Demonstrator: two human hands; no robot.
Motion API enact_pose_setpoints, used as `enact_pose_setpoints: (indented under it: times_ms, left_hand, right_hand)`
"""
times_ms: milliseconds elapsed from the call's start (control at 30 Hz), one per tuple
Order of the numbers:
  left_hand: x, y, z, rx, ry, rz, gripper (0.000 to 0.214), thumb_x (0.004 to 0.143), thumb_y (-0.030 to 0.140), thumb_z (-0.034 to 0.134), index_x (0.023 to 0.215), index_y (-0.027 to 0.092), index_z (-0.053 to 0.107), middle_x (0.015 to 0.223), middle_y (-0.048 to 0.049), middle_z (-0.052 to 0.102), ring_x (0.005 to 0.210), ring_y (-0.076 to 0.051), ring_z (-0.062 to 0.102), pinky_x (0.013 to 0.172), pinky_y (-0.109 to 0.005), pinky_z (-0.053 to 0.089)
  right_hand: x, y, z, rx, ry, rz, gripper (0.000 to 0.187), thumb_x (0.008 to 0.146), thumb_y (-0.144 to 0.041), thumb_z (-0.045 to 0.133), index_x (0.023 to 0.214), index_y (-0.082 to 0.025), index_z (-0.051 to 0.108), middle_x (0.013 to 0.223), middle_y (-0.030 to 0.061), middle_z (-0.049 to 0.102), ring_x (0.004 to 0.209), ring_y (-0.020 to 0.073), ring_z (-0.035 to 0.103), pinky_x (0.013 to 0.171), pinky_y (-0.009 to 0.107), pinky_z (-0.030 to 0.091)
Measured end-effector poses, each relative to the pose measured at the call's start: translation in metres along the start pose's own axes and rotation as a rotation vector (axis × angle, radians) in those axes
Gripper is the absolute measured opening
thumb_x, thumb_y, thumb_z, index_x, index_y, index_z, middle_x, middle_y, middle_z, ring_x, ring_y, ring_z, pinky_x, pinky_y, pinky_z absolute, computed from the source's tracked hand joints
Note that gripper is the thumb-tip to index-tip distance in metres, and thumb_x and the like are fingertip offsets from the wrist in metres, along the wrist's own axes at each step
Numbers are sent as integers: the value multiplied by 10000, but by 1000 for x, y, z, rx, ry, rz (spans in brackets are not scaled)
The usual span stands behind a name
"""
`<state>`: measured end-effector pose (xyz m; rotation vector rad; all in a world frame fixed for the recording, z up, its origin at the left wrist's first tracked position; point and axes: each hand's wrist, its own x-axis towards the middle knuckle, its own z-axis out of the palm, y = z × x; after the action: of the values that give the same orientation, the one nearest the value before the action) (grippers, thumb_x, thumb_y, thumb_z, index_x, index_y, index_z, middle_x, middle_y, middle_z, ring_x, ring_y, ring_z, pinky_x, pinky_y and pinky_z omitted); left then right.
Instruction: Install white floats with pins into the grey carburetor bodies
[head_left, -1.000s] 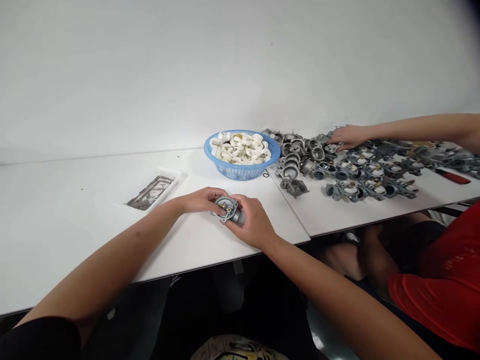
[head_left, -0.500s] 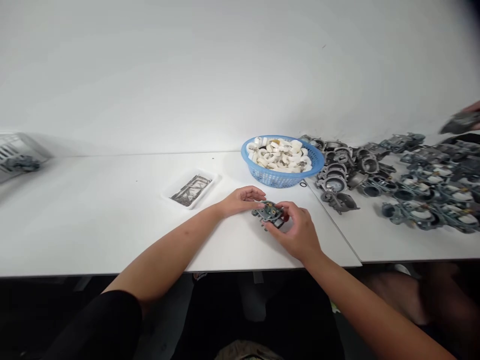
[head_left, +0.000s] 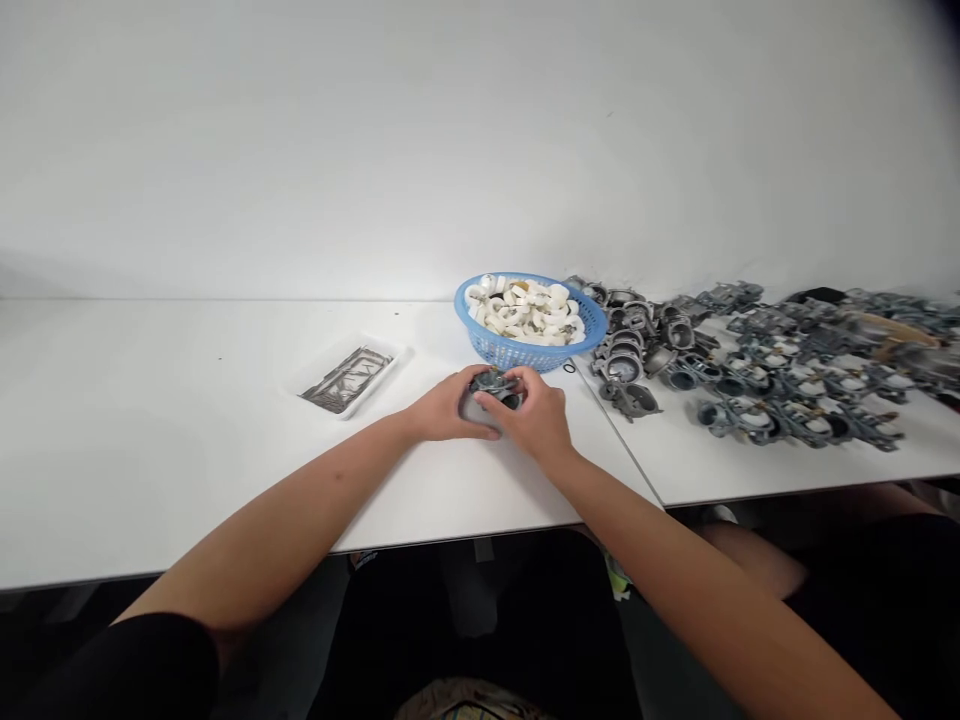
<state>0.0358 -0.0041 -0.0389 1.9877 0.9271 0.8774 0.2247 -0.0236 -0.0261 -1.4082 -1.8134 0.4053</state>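
A small metal carburetor body (head_left: 493,382) is nearly hidden inside a two-handed grip near the front of the white desk (head_left: 187,440), with only its grey top showing between the fingers. The left hand (head_left: 448,412) cups it from 9 o'clock, and the right hand (head_left: 534,418) presses over it from 4 o'clock, forearms angling in from below. A blue plastic basket (head_left: 480,340) of white pieces (head_left: 525,310) stands at 12 o'clock, a white tray (head_left: 346,382) at 10, and more carburetor bodies (head_left: 780,395) at 2.

Plain white wall behind 2 white tables (head_left: 150,400), edges butted, dim underneath.

Wall point: the plain white wall (head_left: 375,150).
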Motion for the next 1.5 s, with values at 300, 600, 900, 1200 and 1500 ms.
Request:
enact_pose_setpoints:
  times_ms: [300,600,900,1200,1500]
  left_hand:
    - [1,-6,7,-52,86,-35,727,729,420,810,1326,226,445,1311,-118,596,1193,-301,593,991,-432,493]
    - [6,-7,6,-94,179,-103,684,728,335,796,1330,235,486,1320,-105,608,1214,-295,585,1059,-477,464]
    - [4,-1,2,-36,162,-196,853,668,361,831,1416,237,440,1318,-110,592,1179,-311,567,1025,-469,464]
    - [3,-5,-2,-70,91,-173,821,683,441,826,1396,260,462,1329,-76,599,1136,-282,579,1011,-449,459]
    - [4,-4,-4,-162,43,-159,786,681,413,827,1367,244,485,1286,-77,622,1113,-265,603,1006,-427,471]
  right_hand:
    - [4,14,-10,137,-150,-80,516,693,-570,820,1018,-225,615,872,19,676,792,214,632,690,308,487]
    - [6,18,-43,-106,77,-511,165,972,-250,508,1098,-221,611,1001,68,695,873,229,653,821,393,523]
    - [112,31,-96,-291,-174,-153,308,808,-161,565,1099,-197,658,1074,92,690,919,249,653,748,347,521]
    - [156,12,-90,-498,-653,118,356,631,-86,698,935,-263,750,1005,34,728,840,239,668,716,337,517]
    - [151,3,-87,-628,-687,172,253,735,-395,740,635,-194,623,709,69,646,674,234,611,710,403,509]
